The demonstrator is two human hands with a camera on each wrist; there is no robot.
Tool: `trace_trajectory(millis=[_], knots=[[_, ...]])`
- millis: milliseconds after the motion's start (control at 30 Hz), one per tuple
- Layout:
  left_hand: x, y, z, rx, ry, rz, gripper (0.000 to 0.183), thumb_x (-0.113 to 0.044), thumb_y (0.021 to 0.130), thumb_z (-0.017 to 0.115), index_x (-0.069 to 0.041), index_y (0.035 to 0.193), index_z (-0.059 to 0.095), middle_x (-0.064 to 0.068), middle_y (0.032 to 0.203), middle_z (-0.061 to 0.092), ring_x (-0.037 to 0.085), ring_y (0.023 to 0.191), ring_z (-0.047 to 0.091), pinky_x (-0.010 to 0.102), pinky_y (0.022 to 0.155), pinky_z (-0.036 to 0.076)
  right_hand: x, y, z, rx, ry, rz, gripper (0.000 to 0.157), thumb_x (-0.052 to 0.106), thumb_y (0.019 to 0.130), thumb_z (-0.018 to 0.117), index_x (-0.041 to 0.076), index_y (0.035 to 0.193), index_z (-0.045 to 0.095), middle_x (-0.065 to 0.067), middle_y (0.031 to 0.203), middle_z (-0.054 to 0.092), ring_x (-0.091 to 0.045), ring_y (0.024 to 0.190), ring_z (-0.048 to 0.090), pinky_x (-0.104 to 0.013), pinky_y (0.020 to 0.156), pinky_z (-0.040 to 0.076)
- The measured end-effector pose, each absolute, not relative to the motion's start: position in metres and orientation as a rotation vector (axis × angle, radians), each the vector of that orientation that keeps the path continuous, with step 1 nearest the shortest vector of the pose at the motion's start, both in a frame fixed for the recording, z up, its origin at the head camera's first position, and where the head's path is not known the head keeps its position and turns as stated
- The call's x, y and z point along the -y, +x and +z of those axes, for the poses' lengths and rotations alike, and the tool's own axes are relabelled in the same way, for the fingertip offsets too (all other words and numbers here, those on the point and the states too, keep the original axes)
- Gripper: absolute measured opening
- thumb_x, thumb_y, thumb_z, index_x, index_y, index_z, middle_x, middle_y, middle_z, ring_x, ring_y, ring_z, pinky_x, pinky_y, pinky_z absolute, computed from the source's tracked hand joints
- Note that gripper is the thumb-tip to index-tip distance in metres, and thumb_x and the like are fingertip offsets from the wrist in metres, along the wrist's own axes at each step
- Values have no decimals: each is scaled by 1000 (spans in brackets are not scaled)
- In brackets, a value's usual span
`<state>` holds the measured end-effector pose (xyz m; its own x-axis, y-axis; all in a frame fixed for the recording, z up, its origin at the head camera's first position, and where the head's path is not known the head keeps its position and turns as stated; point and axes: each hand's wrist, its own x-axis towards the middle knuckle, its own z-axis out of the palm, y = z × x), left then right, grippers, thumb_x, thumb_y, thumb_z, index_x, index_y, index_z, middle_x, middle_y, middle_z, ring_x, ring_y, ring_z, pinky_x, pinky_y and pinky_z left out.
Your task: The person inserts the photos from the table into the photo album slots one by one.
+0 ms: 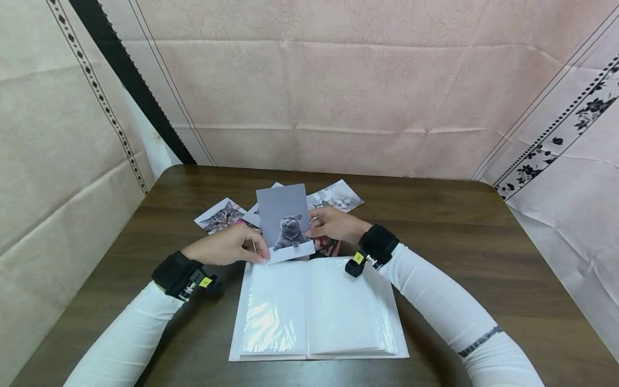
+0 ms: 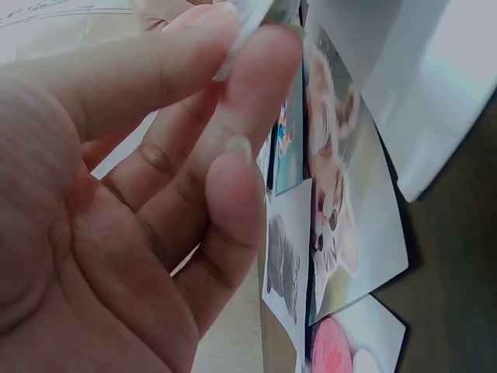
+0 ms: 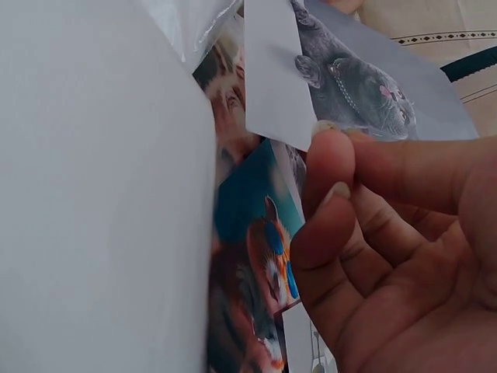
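A photo of a grey cat (image 1: 291,232) is held up between both hands, just beyond the top edge of an open photo album (image 1: 273,306). My left hand (image 1: 232,244) pinches its lower left corner; the left wrist view shows the thin edge between thumb and fingers. On the other side, my right hand (image 1: 333,223) pinches the right edge low down, beside the printed cat (image 3: 361,93). Clear pocket sleeves cover both album pages, with white showing through them.
Several loose cat photos lie behind the held one, including a tabby print (image 1: 222,216) at left and a pale print (image 1: 340,196) at right. A kitten picture (image 2: 330,210) lies under the left hand. Beneath everything is a brown wooden table (image 1: 483,258), with patterned cloth (image 1: 338,86) hanging behind.
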<state>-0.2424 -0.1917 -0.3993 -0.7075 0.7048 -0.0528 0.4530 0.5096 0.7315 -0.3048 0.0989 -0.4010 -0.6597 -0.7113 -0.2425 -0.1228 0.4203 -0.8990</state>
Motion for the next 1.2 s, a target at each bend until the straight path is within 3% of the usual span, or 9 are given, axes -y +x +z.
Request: trace_trajectory(millis=[300,567,800,1200], knots=[[193,-243,-402,-2378,967,1065,14,-22,86,69,-18,98,74,-3,91,69,16,79,60,30,74,52,-97,-306,-403,-2057,-653,-1224,18,17,92,61,4,96,49,-17,71,61,-44,68,53,-47,60,54],[193,-244,-401,-2373,978,1070,13,-22,86,69,-19,98,73,-3,92,69,16,79,60,31,74,53,-96,-307,-406,-2019,-660,-1232,20,14,92,61,3,88,44,-19,71,61,-40,65,51,-43,58,50],[194,-245,-401,-2390,962,1064,11,-22,87,68,-20,98,71,0,93,64,17,78,58,30,71,52,-94,-303,-401,-1974,-655,-1229,17,12,92,61,2,92,48,-17,73,62,-40,64,47,-41,52,46],[193,-243,-400,-2370,938,1049,21,-28,87,68,-20,106,69,-2,93,66,17,71,58,29,63,50,-86,-303,-402,-1972,-668,-1191,12,11,93,60,3,96,51,-17,78,66,-37,65,47,-35,55,42]])
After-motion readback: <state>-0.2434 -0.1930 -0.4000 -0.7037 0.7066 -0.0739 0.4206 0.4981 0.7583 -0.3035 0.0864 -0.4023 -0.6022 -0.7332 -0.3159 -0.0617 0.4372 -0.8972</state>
